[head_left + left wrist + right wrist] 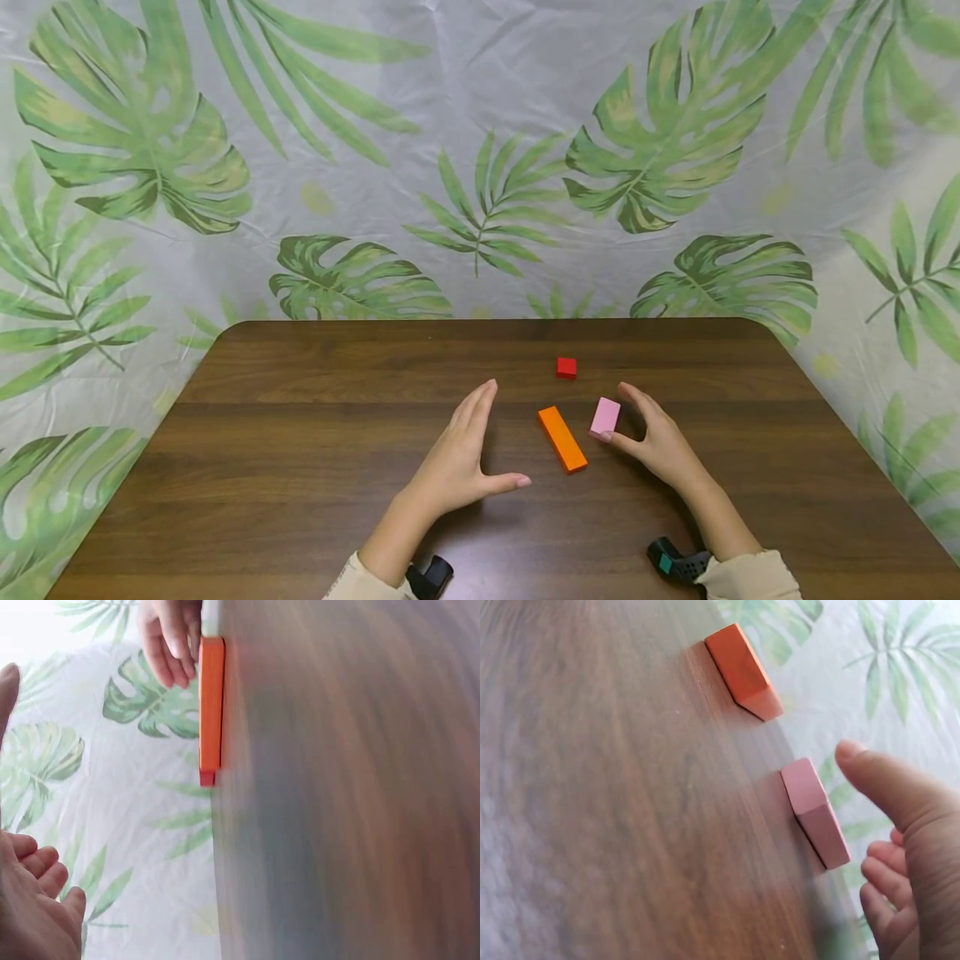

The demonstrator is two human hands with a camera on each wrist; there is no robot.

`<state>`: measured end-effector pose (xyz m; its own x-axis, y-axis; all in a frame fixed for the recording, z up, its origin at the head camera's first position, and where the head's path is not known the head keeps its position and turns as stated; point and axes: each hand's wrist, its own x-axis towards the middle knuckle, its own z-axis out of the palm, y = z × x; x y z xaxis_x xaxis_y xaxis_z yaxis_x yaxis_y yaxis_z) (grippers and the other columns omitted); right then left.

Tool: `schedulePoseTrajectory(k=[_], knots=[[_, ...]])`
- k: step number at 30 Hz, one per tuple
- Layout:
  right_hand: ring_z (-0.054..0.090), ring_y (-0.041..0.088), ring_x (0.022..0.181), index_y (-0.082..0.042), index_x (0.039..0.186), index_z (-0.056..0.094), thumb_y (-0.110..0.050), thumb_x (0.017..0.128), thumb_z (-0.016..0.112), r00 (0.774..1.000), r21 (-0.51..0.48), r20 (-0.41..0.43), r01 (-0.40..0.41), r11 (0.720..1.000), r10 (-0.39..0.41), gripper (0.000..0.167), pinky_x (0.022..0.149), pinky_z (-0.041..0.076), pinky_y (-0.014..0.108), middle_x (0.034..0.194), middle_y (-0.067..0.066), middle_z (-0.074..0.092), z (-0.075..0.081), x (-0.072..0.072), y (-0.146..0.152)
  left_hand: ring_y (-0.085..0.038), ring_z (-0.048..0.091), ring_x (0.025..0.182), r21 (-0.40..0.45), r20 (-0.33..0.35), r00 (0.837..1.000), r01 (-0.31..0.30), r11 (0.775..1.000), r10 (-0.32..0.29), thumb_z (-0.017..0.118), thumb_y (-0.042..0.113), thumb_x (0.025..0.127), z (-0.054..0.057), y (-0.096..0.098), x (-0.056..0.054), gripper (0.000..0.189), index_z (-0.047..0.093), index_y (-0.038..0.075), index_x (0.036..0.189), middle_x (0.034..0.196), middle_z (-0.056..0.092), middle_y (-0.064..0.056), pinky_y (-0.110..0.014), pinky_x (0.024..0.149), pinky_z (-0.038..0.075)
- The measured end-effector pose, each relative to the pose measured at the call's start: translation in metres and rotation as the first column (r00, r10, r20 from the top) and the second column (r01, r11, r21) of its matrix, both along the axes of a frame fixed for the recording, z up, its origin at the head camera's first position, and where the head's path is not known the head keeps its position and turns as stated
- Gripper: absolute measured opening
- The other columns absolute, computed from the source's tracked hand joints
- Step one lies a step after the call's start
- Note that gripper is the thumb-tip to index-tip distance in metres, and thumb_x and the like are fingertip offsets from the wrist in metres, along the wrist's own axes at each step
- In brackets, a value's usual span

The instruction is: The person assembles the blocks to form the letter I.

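Observation:
On the brown table lie three blocks: a long orange block (562,439), a shorter pink block (605,417) and a small red block (566,367) farther back. My left hand (457,467) hovers left of the orange block, thumb spread from straight fingers, holding nothing. Beside the pink block is my right hand (660,442), its thumb tip close to the block's near corner and its fingers spread to the right. The right wrist view shows a gap between that thumb and the pink block (815,814). In the left wrist view, the orange block (211,705) mostly covers the red one (208,778).
The wooden table (300,467) has rounded far corners. Behind it hangs a pale cloth (495,100) printed with green leaves, which also runs down both sides. Dark straps with camera mounts (675,562) sit at both wrists, below light sleeves.

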<state>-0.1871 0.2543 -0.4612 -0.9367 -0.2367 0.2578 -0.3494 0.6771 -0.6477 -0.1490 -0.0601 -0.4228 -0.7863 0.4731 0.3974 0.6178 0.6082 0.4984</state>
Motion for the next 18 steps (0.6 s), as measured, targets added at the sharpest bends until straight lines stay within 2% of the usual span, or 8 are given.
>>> schedulePoseTrajectory(k=[8,13,18], knots=[[0.038,0.037,0.118,0.002,0.134,0.034,-0.039,0.072,0.073,0.998,0.03,0.065,0.008,1.0,-0.009,0.084,0.095,0.029,0.053,0.13,0.022,0.04,-0.004,-0.001,0.001,-0.019,0.014,0.133,-0.042,-0.019,1.0,0.023,0.999,-0.024,0.059,0.067,0.067,-0.005,0.015,-0.001,0.111,0.005,0.007,0.144,0.148,0.012,-0.005,-0.04,0.103,0.024],[0.038,0.037,0.118,0.002,0.134,0.034,-0.04,0.072,0.073,0.997,0.052,0.078,0.006,0.999,-0.01,0.084,0.095,0.029,0.054,0.131,0.022,0.039,-0.005,-0.001,0.001,-0.018,0.014,0.133,-0.048,0.02,1.0,0.024,0.999,-0.023,0.059,0.067,0.067,-0.011,0.023,-0.002,0.112,0.005,0.008,0.145,0.148,0.012,-0.005,-0.038,0.103,0.024],[0.036,0.037,0.12,0.002,0.134,0.034,-0.041,0.073,0.072,0.996,0.073,0.087,0.003,0.997,-0.009,0.084,0.095,0.028,0.054,0.131,0.022,0.039,-0.006,0.0,0.001,-0.019,0.016,0.133,-0.018,0.08,0.996,0.025,1.0,-0.024,0.063,0.065,0.066,-0.017,0.031,-0.004,0.112,0.006,0.008,0.145,0.147,0.014,-0.007,-0.038,0.102,0.025]])
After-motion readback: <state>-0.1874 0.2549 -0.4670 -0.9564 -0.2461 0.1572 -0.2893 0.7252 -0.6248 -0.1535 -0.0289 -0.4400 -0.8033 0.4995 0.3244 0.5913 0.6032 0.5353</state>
